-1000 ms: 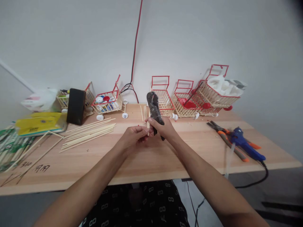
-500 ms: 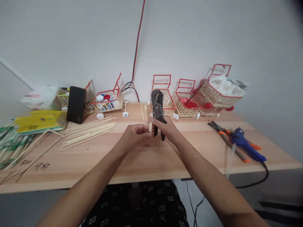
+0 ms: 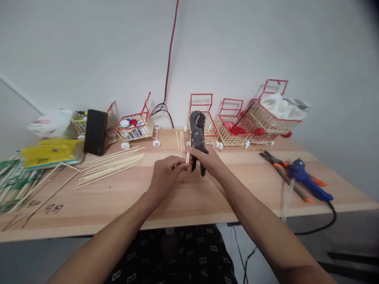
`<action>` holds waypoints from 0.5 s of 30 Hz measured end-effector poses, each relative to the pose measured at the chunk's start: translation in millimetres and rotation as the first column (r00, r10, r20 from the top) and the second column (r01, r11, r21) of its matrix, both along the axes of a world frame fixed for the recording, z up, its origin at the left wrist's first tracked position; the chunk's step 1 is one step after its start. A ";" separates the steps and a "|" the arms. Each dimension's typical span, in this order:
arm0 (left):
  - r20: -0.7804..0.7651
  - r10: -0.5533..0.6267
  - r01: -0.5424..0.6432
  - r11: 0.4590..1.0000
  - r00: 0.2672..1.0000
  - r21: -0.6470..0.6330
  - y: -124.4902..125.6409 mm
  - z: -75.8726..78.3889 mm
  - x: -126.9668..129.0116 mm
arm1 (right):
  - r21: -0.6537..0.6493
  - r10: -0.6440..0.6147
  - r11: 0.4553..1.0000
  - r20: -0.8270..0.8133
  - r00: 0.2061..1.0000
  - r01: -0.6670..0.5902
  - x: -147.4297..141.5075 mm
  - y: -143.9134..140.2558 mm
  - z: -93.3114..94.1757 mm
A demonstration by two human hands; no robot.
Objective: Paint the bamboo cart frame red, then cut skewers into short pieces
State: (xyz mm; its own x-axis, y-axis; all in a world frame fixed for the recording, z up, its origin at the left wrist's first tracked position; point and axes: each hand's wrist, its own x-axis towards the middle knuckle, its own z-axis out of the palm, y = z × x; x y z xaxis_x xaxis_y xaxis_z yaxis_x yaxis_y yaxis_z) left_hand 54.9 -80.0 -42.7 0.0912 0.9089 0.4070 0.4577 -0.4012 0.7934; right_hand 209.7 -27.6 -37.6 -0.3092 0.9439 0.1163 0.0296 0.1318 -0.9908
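R hand (image 3: 207, 159) gripping black cutter (image 3: 197, 136) upright above table (image 3: 189, 197) centre, L hand (image 3: 166, 173) pinching short sticks (image 3: 187, 157) just beside it, long sticks (image 3: 112, 163) lying to the left

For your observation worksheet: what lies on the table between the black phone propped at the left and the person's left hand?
In the head view, a spread of long pale wooden sticks lies between the black phone and the left hand.

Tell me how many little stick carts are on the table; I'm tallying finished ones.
5, all along the wall: one behind the black block, one holding caps, one behind the cutter, then two to the right. Others may be hidden.
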 end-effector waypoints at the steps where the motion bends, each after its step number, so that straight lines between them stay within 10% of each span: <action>1: 0.020 -0.005 0.006 1.000 1.000 -0.024 -0.1 0.4 0.1 | 0.004 -0.003 1.000 0.004 1.000 0.003 0.1 -0.1 0.0; 15: 0.049 -0.016 0.021 0.995 0.999 -0.102 -2.7 4.8 1.4 | 0.006 -0.011 1.000 0.025 1.000 0.010 1.5 -1.9 1.8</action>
State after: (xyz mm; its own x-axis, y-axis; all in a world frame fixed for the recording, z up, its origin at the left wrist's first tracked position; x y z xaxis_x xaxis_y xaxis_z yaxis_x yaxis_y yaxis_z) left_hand 56.3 -82.6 -37.9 0.0906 0.9444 0.3160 0.4112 -0.3245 0.8519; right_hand 211.1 -29.5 -35.8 -0.3022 0.9464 0.1143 0.0561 0.1374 -0.9889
